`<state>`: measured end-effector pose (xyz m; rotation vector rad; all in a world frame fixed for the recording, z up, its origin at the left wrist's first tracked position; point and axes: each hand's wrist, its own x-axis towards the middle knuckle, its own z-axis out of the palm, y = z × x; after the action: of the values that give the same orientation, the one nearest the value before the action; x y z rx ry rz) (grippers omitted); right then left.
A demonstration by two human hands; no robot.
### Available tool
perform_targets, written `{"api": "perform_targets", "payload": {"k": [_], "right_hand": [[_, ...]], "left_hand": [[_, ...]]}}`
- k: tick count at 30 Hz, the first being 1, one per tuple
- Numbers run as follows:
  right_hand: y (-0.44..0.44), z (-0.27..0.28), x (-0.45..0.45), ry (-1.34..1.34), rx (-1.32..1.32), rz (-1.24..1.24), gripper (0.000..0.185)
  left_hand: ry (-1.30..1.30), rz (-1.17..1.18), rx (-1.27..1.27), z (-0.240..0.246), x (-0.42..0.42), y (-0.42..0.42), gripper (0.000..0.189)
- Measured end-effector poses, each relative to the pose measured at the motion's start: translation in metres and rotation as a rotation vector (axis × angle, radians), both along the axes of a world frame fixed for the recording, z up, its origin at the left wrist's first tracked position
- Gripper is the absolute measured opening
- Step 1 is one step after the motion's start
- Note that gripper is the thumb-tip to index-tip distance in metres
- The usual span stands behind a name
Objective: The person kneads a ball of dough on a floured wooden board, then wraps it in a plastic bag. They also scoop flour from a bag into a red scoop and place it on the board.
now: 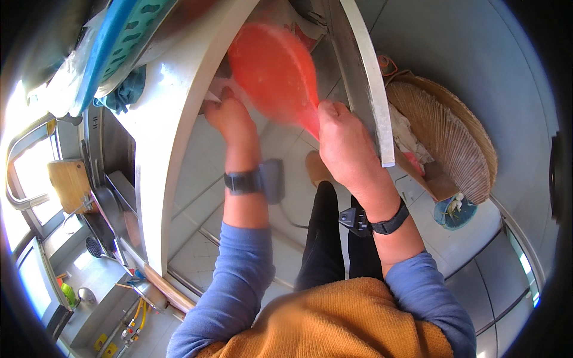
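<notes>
My right hand [344, 143] grips the handle of a red plastic ladle [273, 71], whose wide bowl points up and to the left and is slightly blurred. My left hand [230, 116] is beside the bowl, at the opening behind a white cabinet edge [190, 103]. Its fingers are bent around or against a pale sheet-like thing [213, 96], partly hidden; whether they hold it I cannot tell. Right of the ladle stands a cabinet door [374, 85], edge-on and close to my right hand. A pale bag with red print [306, 33] shows behind the bowl.
Past the door stand a ribbed brown basket-like object [443, 134] and a cardboard box [441, 183]. A wooden cutting board [69, 185], a faucet [27, 201] and a black slotted utensil [93, 247] are at the left. A teal perforated plastic basket [130, 40] sits upper left.
</notes>
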<state>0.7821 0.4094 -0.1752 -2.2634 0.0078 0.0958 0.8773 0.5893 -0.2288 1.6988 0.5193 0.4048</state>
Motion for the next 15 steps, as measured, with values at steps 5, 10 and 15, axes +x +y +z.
{"api": "perform_targets", "payload": {"k": [5,10,15], "right_hand": [[-0.009,0.011,0.002,-0.010,-0.113,0.183,0.021],[0.008,0.015,0.025,-0.129,-0.164,0.171,0.008],[0.031,-0.003,0.068,-0.278,-0.072,-0.017,0.009]], "left_hand": [[-0.035,-0.161,0.312,-0.007,-0.034,0.026,0.024],[0.067,-0.288,0.553,-0.006,-0.047,0.043,0.016],[0.092,-0.300,0.401,0.005,-0.058,0.045,0.023]]}}
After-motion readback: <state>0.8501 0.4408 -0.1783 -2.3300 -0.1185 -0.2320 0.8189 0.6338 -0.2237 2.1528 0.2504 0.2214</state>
